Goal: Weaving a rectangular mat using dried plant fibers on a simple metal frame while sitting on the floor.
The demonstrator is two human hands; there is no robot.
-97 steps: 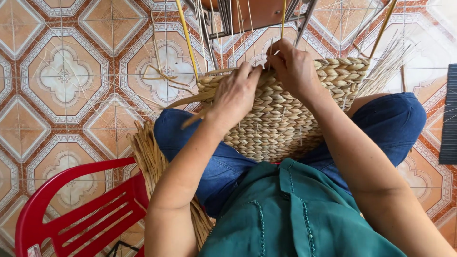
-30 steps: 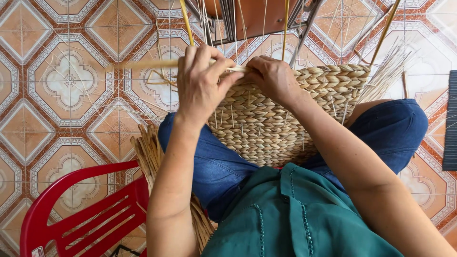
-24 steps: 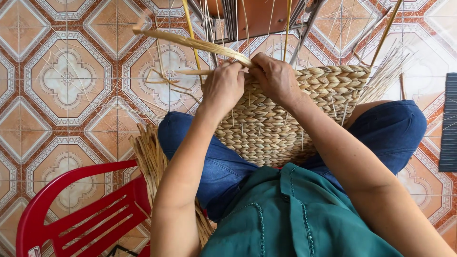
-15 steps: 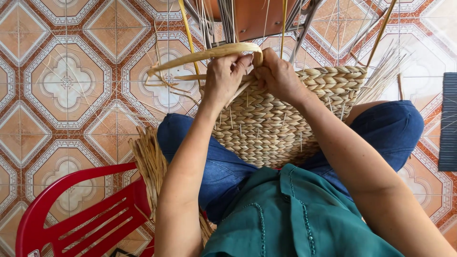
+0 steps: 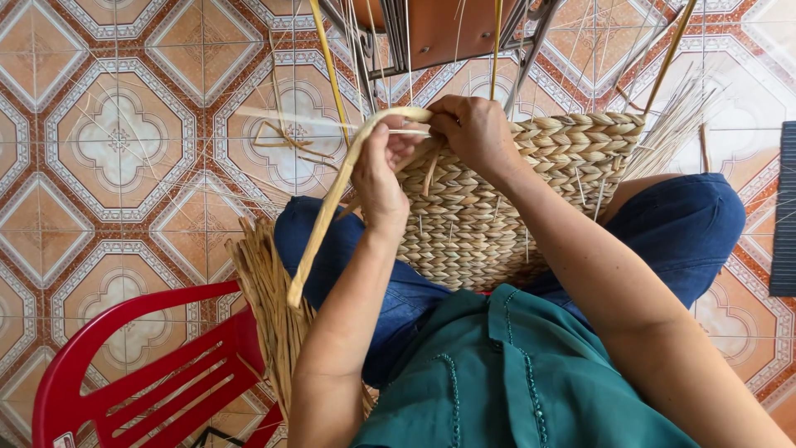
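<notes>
Two hands meet at the rim of a half-woven basket [image 5: 497,207] that rests on the person's lap, at about 12 o'clock from the green shirt [image 5: 514,373]. The left hand [image 5: 383,170] has its grip closed around a flat pale straw strand [image 5: 332,207], which arcs over the fingers and trails down toward 7 o'clock. The right hand [image 5: 474,133] pinches the same strand tight against the rim. A bundle of dry straw [image 5: 269,307] lies at 8 o'clock, beside a red plastic chair [image 5: 141,373] on the tiled floor [image 5: 116,149].
</notes>
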